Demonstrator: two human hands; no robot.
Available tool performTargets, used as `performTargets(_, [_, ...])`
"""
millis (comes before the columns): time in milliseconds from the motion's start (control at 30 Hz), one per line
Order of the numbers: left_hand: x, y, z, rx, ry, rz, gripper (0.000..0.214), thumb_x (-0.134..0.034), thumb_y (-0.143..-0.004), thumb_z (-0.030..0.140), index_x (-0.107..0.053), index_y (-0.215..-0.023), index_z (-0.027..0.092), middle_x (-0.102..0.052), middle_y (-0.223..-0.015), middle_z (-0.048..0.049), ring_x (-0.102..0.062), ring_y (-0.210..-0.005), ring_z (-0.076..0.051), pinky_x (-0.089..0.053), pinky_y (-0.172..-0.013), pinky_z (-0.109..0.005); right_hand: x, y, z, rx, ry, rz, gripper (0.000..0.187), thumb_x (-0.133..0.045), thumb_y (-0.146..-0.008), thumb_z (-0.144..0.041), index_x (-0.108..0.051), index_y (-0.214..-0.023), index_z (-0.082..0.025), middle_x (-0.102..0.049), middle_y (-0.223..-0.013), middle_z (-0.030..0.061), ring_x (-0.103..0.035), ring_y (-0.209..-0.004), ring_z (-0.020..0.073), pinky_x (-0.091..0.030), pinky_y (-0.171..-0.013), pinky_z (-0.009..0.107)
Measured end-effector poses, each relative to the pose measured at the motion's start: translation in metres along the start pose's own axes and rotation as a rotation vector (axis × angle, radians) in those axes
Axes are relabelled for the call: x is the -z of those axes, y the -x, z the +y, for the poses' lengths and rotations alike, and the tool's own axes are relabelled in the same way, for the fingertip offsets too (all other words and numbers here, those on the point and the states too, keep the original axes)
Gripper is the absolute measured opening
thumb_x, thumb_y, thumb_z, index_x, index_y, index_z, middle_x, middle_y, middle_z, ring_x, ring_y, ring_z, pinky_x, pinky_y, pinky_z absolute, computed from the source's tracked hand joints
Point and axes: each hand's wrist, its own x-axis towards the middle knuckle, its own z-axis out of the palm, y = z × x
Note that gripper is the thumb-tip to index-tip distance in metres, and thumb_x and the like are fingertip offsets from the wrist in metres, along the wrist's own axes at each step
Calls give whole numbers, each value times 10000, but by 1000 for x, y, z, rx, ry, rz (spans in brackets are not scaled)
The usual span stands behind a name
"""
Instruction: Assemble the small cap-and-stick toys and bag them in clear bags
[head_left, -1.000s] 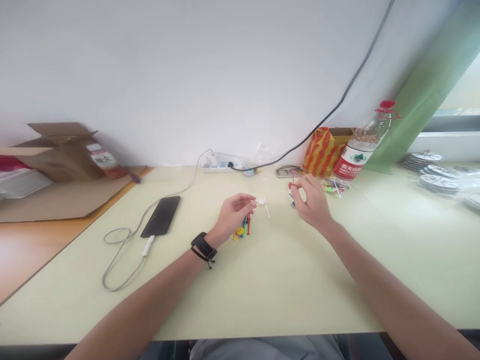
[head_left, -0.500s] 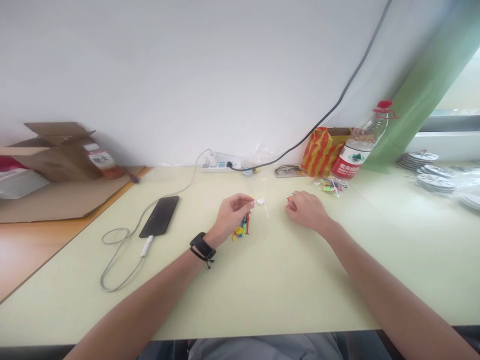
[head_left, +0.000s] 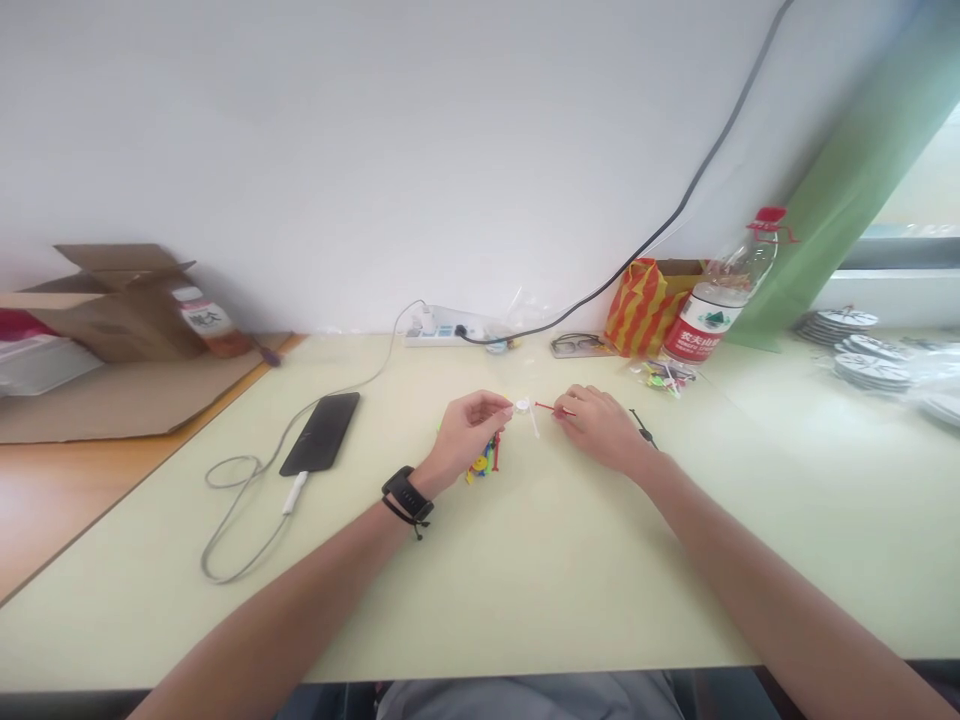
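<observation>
My left hand [head_left: 474, 430] is closed, thumb and forefinger pinching the edge of a small white round piece [head_left: 522, 406]. A thin white stick [head_left: 535, 420] stands out beside that piece, and I cannot tell whether the two are joined. Between the fingers of my right hand [head_left: 600, 425] is a thin red plastic stick [head_left: 553, 409], its free end pointing left toward the white parts. Under my left hand lies a small heap of coloured plastic pieces [head_left: 481, 465], partly hidden by the palm. A dark thin piece [head_left: 643, 428] lies just right of my right hand.
A phone [head_left: 320, 432] on a charging cable lies at left. Along the wall are a power strip [head_left: 442, 332], glasses [head_left: 576, 344], a striped bag [head_left: 637, 310] and a large bottle [head_left: 705, 315]. A bag of coloured pieces [head_left: 666, 377] lies before the bottle; stacked discs [head_left: 870, 368] stand at right.
My right hand has moved left, bringing the red stick close to the white parts. The dark thin piece now shows beside it. My left hand has hardly moved.
</observation>
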Motion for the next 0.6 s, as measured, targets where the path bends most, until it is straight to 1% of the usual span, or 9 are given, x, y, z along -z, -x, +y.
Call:
performTargets(67, [0,0,-1,-3,-12,-2,316,-817,-781,462,-754,-912,182,-731,-827,-48,-664,-746,-167,-553,-685,-287,1,0,-3,51,-38,-15,134,-523,-991,-195,-654,-979,-223,-700,-1054,65,-612,-957,221,-410,-822,334])
performTargets(200, [1,-1,-2,-3,-20,-12,305,-813,-792,452,-754,-920,181,-735,-841,-51,-672,-762,-169,-555,-701,-285,1,0,-3,59,-53,-90,204,-494,-977,-135,-632,-853,-218,-691,-910,41,-606,-852,201,-388,-733,317])
performTargets(300, [1,-1,-3,-4,-24,-23,327,-812,-790,474,-758,-925,181,-737,-840,-57,-677,-754,-173,-558,-696,-293,0,-1,-2,34,-31,-83,232,-493,-959,-92,-642,-830,-214,-701,-984,58,-615,-907,205,-394,-736,317])
performTargets(367, [1,-1,-4,-6,-28,-27,339,-812,-788,485,-760,-928,181,-739,-838,-60,-677,-753,-176,-561,-699,-301,0,-1,-2,26,-40,-85,209,-529,-968,-146,-656,-817,-213,-704,-1033,67,-624,-938,211,-410,-752,320])
performTargets(400, [1,-1,-4,-9,-30,-26,340,-812,-788,485,-760,-929,180,-739,-838,-61,-678,-755,-177,-561,-703,-303,1,-1,-3,24,-60,-87,179,-556,-973,-199,-668,-834,-214,-704,-1036,69,-630,-939,214,-419,-759,322])
performTargets(467, [1,-1,-4,-12,-29,-23,333,-812,-791,478,-758,-929,180,-739,-840,-61,-678,-762,-177,-558,-706,-302,2,0,-4,19,-123,-69,125,-590,-971,-290,-692,-953,-219,-709,-1048,66,-644,-945,216,-438,-780,322])
performTargets(533, [1,0,-3,-12,-25,-22,319,-813,-794,465,-757,-927,180,-739,-841,-57,-678,-765,-174,-553,-705,-295,4,1,-5,-9,-174,-29,179,-578,-972,-304,-675,-1099,-224,-717,-1084,60,-656,-942,209,-446,-789,317])
performTargets(567, [1,0,-3,-11,-22,-24,313,-812,-796,459,-757,-927,181,-740,-843,-55,-677,-766,-172,-550,-706,-291,5,2,-5,-34,-181,-16,198,-568,-971,-296,-664,-1129,-227,-722,-1087,56,-659,-921,203,-445,-779,315])
performTargets(600, [1,1,-2,-10,-20,-27,307,-810,-800,454,-758,-928,180,-740,-844,-54,-677,-766,-169,-548,-708,-289,5,2,-5,-65,-178,-15,191,-568,-965,-292,-664,-1117,-229,-727,-1072,50,-659,-888,198,-439,-761,312])
